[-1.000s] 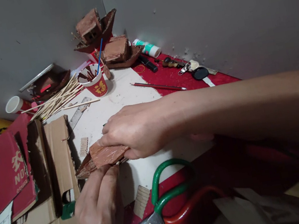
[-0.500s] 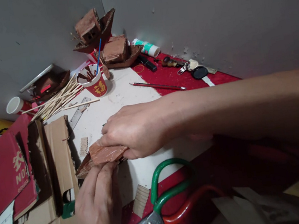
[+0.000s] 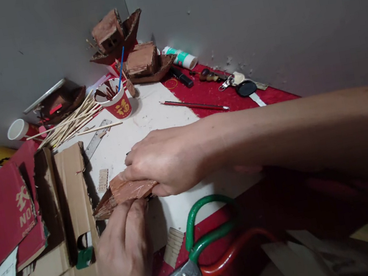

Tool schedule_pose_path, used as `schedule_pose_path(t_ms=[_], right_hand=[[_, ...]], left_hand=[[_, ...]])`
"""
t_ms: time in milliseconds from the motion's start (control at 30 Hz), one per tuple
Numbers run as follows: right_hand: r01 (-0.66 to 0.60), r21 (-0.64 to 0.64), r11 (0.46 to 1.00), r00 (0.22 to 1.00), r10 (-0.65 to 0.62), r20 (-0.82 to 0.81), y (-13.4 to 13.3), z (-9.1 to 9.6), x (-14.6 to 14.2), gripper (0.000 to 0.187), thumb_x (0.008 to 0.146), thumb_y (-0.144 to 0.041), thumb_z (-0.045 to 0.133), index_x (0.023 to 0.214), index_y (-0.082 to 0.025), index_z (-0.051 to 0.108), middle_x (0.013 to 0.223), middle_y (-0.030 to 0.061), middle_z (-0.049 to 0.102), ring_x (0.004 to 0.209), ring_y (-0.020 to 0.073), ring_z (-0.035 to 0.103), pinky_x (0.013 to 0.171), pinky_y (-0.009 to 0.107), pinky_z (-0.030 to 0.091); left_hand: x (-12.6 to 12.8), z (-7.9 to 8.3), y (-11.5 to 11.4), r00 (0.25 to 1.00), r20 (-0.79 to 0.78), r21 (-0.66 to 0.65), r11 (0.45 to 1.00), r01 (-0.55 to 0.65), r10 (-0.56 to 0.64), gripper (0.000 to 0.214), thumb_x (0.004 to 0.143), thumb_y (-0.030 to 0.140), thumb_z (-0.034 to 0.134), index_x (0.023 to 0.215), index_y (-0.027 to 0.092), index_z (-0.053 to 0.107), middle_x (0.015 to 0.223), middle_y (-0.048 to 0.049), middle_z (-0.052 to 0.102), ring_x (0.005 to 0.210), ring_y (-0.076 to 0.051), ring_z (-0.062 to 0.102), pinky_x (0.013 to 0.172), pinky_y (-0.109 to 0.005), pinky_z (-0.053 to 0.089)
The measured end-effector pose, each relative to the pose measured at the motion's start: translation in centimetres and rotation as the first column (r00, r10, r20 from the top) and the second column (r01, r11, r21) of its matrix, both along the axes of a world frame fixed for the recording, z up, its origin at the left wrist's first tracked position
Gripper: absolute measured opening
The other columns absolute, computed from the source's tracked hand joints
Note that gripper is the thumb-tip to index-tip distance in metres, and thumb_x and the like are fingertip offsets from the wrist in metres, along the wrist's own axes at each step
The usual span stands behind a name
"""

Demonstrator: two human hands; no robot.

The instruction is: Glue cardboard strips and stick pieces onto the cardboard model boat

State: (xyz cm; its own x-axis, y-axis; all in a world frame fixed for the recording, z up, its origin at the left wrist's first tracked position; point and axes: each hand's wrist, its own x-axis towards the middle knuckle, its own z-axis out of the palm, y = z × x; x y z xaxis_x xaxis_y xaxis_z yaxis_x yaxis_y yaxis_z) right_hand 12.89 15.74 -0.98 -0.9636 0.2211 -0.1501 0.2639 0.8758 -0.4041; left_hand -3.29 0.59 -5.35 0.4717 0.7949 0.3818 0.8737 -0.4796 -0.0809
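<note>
Between my hands is a brown-painted cardboard model boat (image 3: 103, 207), its pointed end toward the left and a curved roof (image 3: 132, 189) on top. My right hand (image 3: 165, 162) lies over the far side and right end of the roof, fingers closed round it. From the near side my left hand (image 3: 127, 241) grips the boat's edge with bent fingers; its fingertips are partly hidden. A small piece of corrugated cardboard (image 3: 103, 180) lies just beyond the boat, and another corrugated piece (image 3: 174, 247) is nearer me.
Scissors (image 3: 195, 268) with green and red handles lie at the front. Cardboard sheets (image 3: 72, 189) are stacked left. Behind stand a paint cup (image 3: 118, 106), wooden sticks (image 3: 71, 119), a ruler (image 3: 96, 141), a pencil (image 3: 196, 106) and finished-looking model boats (image 3: 143, 64).
My left hand has shifted very slightly along the near edge of the boat. The right hand and the boat stay almost where they were.
</note>
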Motion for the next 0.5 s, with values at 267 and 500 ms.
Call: schedule_pose_path(t_ms=[267, 500], right_hand=[[-0.032, 0.062, 0.998, 0.999, 0.034, -0.033, 0.09, -0.19, 0.10, 0.032, 0.079, -0.024, 0.061, 0.110, -0.017, 0.064, 0.097, 0.0088, 0.067, 0.077, 0.0209, 0.059, 0.054, 0.029, 0.035], [-0.038, 0.076, 0.996, 0.998, 0.042, -0.047, 0.04, -0.26, 0.07, 0.033, 0.079, -0.023, 0.061, 0.111, -0.017, 0.064, 0.095, 0.0090, 0.067, 0.075, 0.0214, 0.059, 0.053, 0.029, 0.035]], left_hand=[[0.22, 0.35, 0.02, 0.999, -0.024, -0.016, 0.999, 0.033, -0.034, 0.034, 0.087, -0.001, 0.052, 0.121, 0.004, 0.054, 0.098, -0.0158, 0.062, 0.090, -0.025, 0.059, 0.078, -0.032, 0.050], [0.29, 0.28, 0.20, 0.999, -0.022, -0.018, 0.999, 0.046, -0.047, 0.032, 0.089, 0.001, 0.049, 0.120, 0.004, 0.053, 0.089, -0.0132, 0.060, 0.080, -0.022, 0.056, 0.072, -0.030, 0.048]])
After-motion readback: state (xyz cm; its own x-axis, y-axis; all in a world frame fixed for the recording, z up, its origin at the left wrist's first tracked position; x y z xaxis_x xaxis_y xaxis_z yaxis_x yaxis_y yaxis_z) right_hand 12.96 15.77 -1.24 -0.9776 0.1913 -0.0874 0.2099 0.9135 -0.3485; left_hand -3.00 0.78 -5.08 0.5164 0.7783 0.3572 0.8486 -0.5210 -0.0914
